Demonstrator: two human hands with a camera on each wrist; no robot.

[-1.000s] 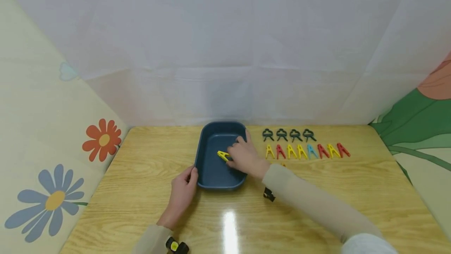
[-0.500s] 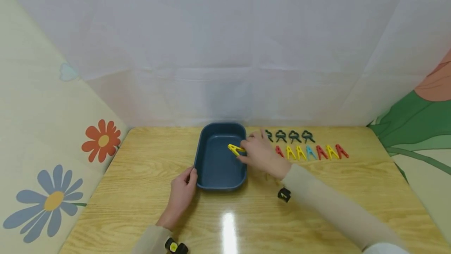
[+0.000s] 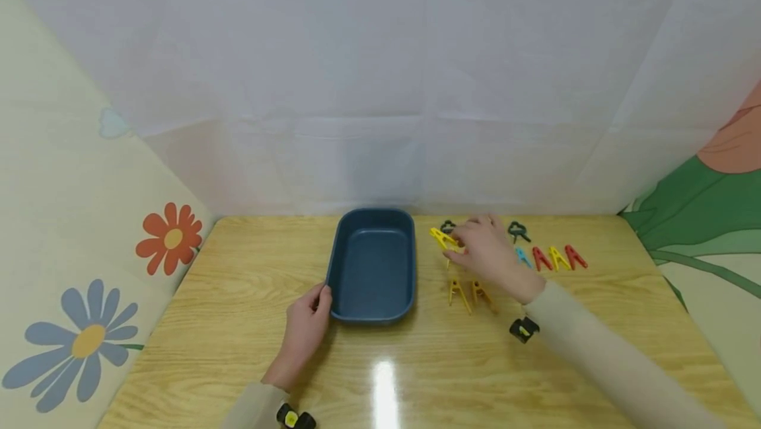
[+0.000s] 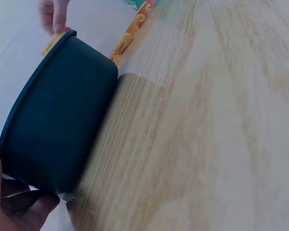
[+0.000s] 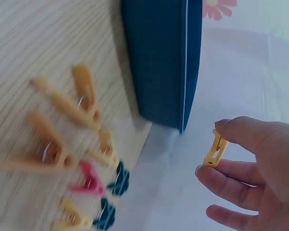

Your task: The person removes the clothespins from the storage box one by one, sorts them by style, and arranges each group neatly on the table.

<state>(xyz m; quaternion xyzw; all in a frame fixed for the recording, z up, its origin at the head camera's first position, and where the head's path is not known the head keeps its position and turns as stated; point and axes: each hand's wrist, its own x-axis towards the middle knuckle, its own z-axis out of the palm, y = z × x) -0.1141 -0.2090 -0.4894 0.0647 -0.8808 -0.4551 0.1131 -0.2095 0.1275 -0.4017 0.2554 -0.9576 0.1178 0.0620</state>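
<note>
My left hand (image 3: 306, 326) grips the left side rim of a dark blue rectangular tub (image 3: 371, 270), whose inside is bare. In the left wrist view its fingers curl at the tub's (image 4: 58, 115) lower corner. Between thumb and fingers, my right hand (image 3: 490, 254) pinches a yellow clothespin (image 3: 442, 238), held raised to the right of the tub. The right wrist view shows this clothespin (image 5: 214, 150) between thumb and index fingertip, the other fingers loosely bent. Two orange-yellow clothespins (image 3: 456, 293) lie on the table below that hand.
A row of red, yellow and blue clothespins (image 3: 557, 258) lies at right, partly hidden by my right hand. Dark green clips (image 3: 519, 231) lie behind it. A white sheet (image 3: 357, 85) hangs at the wooden table's (image 3: 250, 270) back edge; flowered panels stand on both sides.
My right hand has moved right, out of the tub and over the clothespin row, carrying the yellow clothespin. The two orange-yellow clothespins have come into view. My left hand and the tub stay put.
</note>
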